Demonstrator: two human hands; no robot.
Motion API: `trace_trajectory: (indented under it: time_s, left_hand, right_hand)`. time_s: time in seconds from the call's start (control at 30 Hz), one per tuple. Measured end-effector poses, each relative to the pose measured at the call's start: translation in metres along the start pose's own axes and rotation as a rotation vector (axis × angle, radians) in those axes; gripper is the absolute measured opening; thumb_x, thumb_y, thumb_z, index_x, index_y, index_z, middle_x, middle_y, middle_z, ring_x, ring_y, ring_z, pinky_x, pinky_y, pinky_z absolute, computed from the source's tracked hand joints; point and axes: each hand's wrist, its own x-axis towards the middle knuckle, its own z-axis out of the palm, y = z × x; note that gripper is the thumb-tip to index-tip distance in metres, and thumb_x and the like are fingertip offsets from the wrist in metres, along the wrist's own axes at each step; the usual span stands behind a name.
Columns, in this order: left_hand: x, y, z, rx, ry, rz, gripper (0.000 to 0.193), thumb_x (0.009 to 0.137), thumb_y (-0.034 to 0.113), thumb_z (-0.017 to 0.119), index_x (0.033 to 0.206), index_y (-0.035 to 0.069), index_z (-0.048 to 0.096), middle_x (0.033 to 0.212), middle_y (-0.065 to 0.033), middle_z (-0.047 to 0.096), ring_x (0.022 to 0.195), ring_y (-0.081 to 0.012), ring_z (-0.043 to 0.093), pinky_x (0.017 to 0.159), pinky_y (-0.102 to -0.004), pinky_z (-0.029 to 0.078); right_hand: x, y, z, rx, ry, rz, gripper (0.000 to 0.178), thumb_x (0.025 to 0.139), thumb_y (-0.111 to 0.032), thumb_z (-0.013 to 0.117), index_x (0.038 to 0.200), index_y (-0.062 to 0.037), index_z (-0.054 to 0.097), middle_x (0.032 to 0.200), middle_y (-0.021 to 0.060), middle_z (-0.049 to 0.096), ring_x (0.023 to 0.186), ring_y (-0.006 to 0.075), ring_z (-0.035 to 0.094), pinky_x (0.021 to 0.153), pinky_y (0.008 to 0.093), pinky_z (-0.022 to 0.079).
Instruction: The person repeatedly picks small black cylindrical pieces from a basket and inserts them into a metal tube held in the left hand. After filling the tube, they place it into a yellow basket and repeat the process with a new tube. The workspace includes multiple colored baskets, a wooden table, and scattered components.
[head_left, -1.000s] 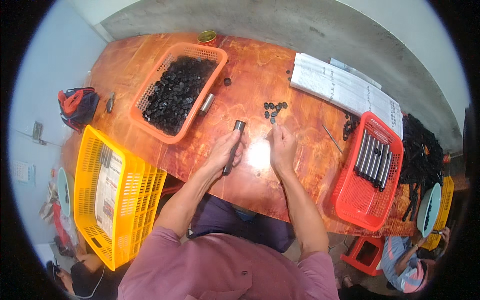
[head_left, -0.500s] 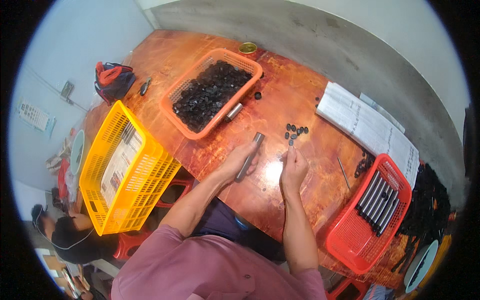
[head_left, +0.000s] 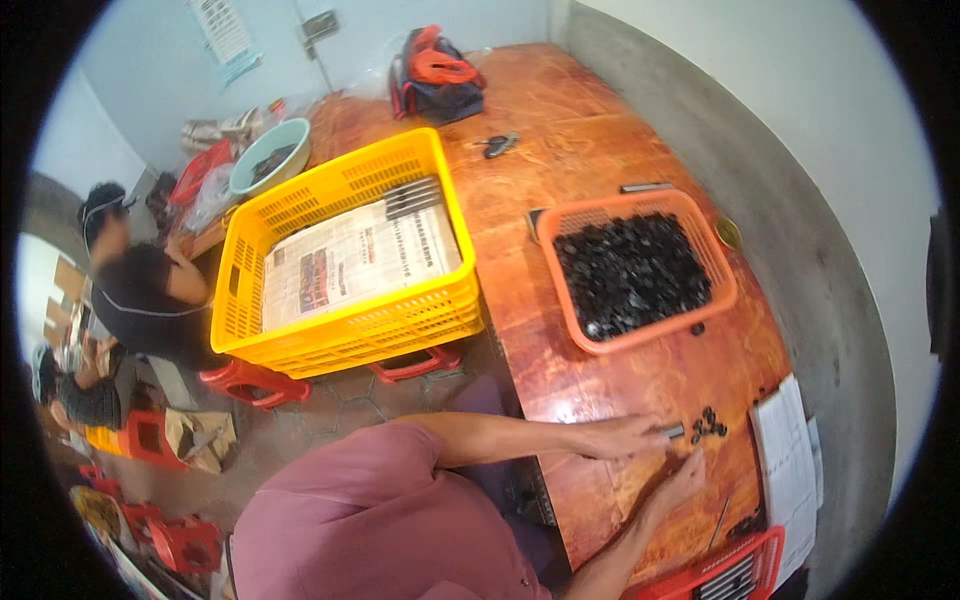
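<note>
While the left hand holds a half-hidden tube, whether the right hand holds anything I cannot tell.

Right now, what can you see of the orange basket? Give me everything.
The orange basket is a shallow rectangle with rounded corners, apparently plastic, with a smooth rim and perforated walls. It stands upright and open on the reddish-brown table, and a mass of small black pieces inside hides most of its floor. The left hand and right hand are both apart from it, below it in the view.
</note>
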Motion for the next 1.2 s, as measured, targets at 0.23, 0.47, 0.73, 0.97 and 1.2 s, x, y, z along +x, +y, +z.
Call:
trace_trajectory:
  time_s: [0.23,0.47,0.73,0.97,1.2]
  left_hand:
    - [-0.01,-0.003,-0.011,-0.027,-0.105,0.089,0.057,0.107,0.052,0.044,0.12,-0.003,0.048,0.105,-0.0221,0.06,0.095,-0.0313,0.059,0.084,-0.0452,0.046]
    - [-0.02,0.018,-0.021,-0.036,-0.193,0.065,0.054,0.106,0.048,0.048,0.127,-0.001,0.056,0.104,-0.0155,0.061,0.097,-0.0251,0.058,0.084,-0.0413,0.047]
    - [-0.145,0.097,-0.134,0.105,0.272,0.507,0.046,0.087,0.013,0.08,0.127,0.002,0.061,0.106,-0.0083,0.063,0.099,-0.0182,0.062,0.083,-0.0337,0.051]
    - [-0.279,0.109,-0.278,0.149,1.279,0.301,0.031,0.085,-0.002,0.076,0.107,0.003,0.054,0.093,-0.0096,0.067,0.077,-0.015,0.067,0.066,-0.0282,0.058]
    - [-0.316,-0.019,-0.398,0.136,1.377,-0.189,0.026,0.09,0.006,0.078,0.107,0.001,0.059,0.084,-0.0089,0.067,0.073,-0.0146,0.068,0.065,-0.027,0.054]
  right_hand:
    - [-0.005,-0.019,0.011,-0.129,0.049,0.056,0.043,0.11,-0.031,0.05,0.075,-0.005,0.052,0.072,-0.003,0.044,0.065,0.0105,0.039,0.059,0.0293,0.031]
    - [0.004,0.004,-0.001,-0.099,0.026,-0.009,0.04,0.109,-0.03,0.053,0.077,-0.0066,0.052,0.067,-0.0038,0.046,0.058,0.0063,0.037,0.052,0.0275,0.028]
    - [0.005,0.001,-0.007,-0.294,-0.007,-0.094,0.042,0.109,-0.028,0.052,0.075,-0.0055,0.046,0.072,-0.0019,0.038,0.063,0.0107,0.034,0.057,0.0307,0.028]
    - [-0.006,-0.006,0.002,-0.322,-0.038,-0.162,0.042,0.11,-0.025,0.052,0.075,-0.0032,0.043,0.069,-0.0015,0.032,0.064,0.0113,0.03,0.057,0.0331,0.027]
    - [0.01,0.016,-0.006,-0.422,-0.096,-0.211,0.04,0.11,-0.024,0.051,0.077,-0.0006,0.05,0.068,-0.0009,0.039,0.062,0.0108,0.035,0.056,0.0327,0.031]
